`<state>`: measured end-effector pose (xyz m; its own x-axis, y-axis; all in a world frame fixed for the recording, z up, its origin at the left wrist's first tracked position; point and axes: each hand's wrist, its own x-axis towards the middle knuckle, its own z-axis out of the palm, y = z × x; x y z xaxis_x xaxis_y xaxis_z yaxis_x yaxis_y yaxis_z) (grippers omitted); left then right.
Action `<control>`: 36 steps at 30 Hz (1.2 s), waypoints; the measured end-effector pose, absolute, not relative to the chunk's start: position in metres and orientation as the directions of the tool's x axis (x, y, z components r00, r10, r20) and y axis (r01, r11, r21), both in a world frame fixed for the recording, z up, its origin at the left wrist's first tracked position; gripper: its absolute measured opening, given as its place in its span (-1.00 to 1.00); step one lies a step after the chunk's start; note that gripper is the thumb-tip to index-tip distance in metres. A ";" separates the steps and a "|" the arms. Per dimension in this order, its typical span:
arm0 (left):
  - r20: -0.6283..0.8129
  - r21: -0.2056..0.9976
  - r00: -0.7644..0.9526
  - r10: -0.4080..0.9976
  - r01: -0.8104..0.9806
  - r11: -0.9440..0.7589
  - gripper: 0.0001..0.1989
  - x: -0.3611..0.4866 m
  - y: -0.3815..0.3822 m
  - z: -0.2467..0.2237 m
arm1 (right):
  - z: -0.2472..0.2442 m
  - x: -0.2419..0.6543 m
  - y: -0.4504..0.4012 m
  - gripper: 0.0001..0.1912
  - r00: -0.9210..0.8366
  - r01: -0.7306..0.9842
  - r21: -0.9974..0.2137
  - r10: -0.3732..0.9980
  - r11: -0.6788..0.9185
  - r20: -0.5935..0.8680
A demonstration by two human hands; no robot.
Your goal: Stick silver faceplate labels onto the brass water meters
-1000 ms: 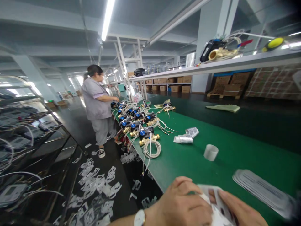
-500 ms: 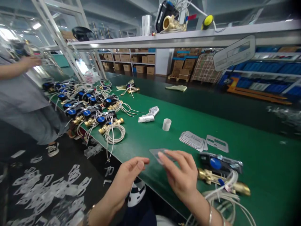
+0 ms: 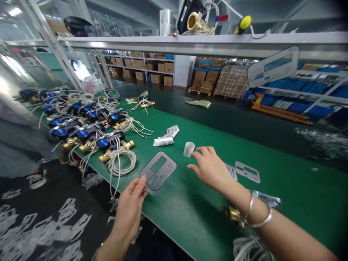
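My left hand (image 3: 133, 197) pinches one corner of a grey faceplate sticker (image 3: 166, 173) with rectangular cut-outs, held tilted above the bench edge. My right hand (image 3: 208, 165) reaches over the green bench with thumb and forefinger apart, close to a small white roll (image 3: 189, 149) standing upright; nothing shows between the fingers. Partly covered by my right hand and forearm lies a stack of grey stickers (image 3: 231, 171), with a single sticker (image 3: 248, 172) beside it. Under my right forearm sits a brass-bodied meter (image 3: 233, 213), mostly hidden, with its coiled cable (image 3: 251, 248).
Several brass meters with blue caps and cables (image 3: 89, 127) crowd the left of the bench. Crumpled clear film (image 3: 164, 139) lies mid-bench. A shelf (image 3: 179, 43) crosses above, with a sticker (image 3: 273, 67) hanging from it. A person's leg (image 3: 19, 141) is at the left.
The sticker has passed from my right hand to my left, which has moved left with it. My right hand has let go and moved forward to the white roll.
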<state>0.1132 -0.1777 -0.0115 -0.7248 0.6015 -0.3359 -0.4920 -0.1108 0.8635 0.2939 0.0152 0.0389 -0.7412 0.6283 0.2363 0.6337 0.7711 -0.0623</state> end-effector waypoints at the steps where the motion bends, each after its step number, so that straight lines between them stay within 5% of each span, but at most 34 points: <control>1: -0.338 0.860 -0.723 0.602 -0.498 -0.116 -0.45 0.112 -0.177 -0.012 | 0.040 0.287 0.029 -0.56 -0.749 0.635 -0.054 0.631 0.771 0.204; 11: -0.226 0.861 -0.606 0.762 -0.490 -0.134 -0.23 0.112 -0.169 -0.012 | 0.021 0.238 0.093 -0.72 -0.686 0.705 -0.193 0.725 0.682 0.060; 18: 0.116 0.970 -0.580 0.807 -0.110 -0.219 -0.03 0.113 -0.160 -0.020 | 0.044 0.273 0.041 -0.72 -0.778 0.538 -0.504 0.628 0.676 0.013; 25: 0.248 0.957 -0.452 0.857 -0.026 -0.290 -0.08 0.128 -0.146 -0.020 | 0.063 0.324 -0.006 -0.74 -0.645 0.508 -0.560 0.720 0.655 0.257; 30: 0.327 0.936 -0.468 0.821 0.039 -0.350 -0.12 0.138 -0.143 -0.012 | 0.069 0.334 -0.015 -0.83 -0.680 0.365 -0.693 0.686 0.621 0.257; 36: 0.384 0.917 -0.473 0.793 0.099 -0.386 -0.11 0.143 -0.148 -0.004 | 0.067 0.335 -0.029 -0.71 -0.720 0.178 -0.770 0.614 0.613 0.323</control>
<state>0.1428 -0.1480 -0.0037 -0.4730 0.7928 0.3844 0.0987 -0.3858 0.9173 0.3351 -0.0288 0.0673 -0.7197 0.6144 0.3232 0.1780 0.6133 -0.7695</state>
